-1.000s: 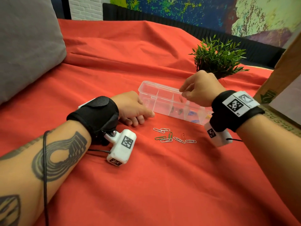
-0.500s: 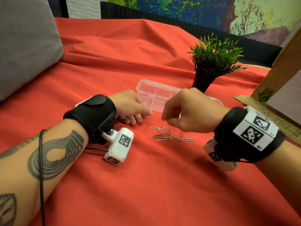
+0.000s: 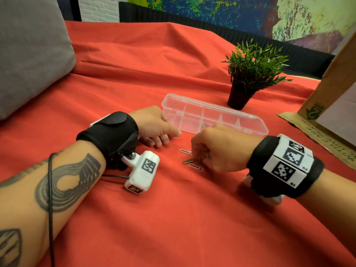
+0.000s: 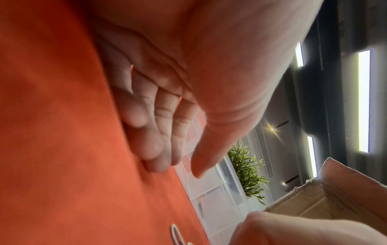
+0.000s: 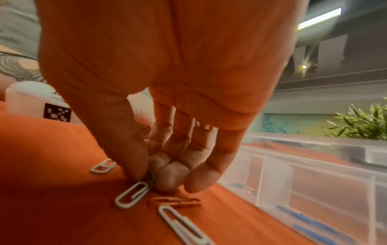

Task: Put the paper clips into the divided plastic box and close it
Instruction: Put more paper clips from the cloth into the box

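Note:
A clear divided plastic box [image 3: 194,105] lies open on the red cloth; blue clips [image 5: 310,222] and green clips [image 5: 238,184] lie in its compartments. Several loose paper clips lie in front of it: white ones [image 3: 196,167] [image 5: 132,194] and an orange one [image 5: 175,201]. My right hand [image 3: 198,158] is down on this pile, and its thumb and fingertips [image 5: 136,165] pinch a dark green clip [image 5: 151,179] that still touches the cloth. My left hand [image 3: 167,136] rests on the cloth at the box's left end with relaxed fingers [image 4: 159,140], thumb against the box wall [image 4: 209,190].
A small potted plant [image 3: 252,74] stands just behind the box's right half. A cardboard box [image 3: 331,105] stands at the right edge. A grey cushion [image 3: 32,51] lies at the far left. Red cloth [image 3: 173,218] covers the whole surface.
My right hand has come back from over the box and dropped onto the loose clips, closing on a green one. The left hand has stayed beside the box.

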